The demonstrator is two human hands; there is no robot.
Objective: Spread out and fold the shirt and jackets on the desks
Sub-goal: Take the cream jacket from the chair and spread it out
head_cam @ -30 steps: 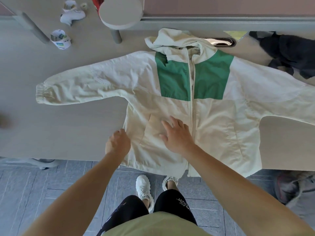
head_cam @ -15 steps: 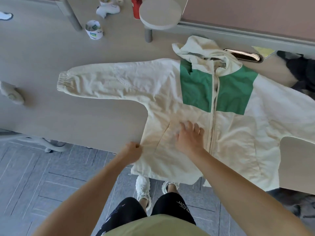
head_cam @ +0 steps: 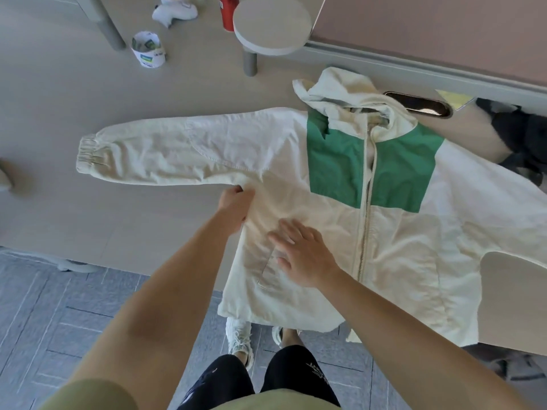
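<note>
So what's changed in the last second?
The left hand slid up the side edge of the jacket from near the hem to the armpit, gripping the cloth under the sleeve. The right hand stays flat on the front; the jacket stays spread on the desk.

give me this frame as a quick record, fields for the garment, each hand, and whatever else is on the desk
garment: cream jacket with green chest panels, hooded, zipped, front up
placement: spread on the desk; hem hangs over the near edge
sleeve: sleeve on the person's left lies stretched out flat
left hand: grips the fabric by the underarm
right hand: flat, fingers straight, pressing the front beside the pocket
other items: dark garment, paper cup, red bottle
fold: not yet begun
</note>
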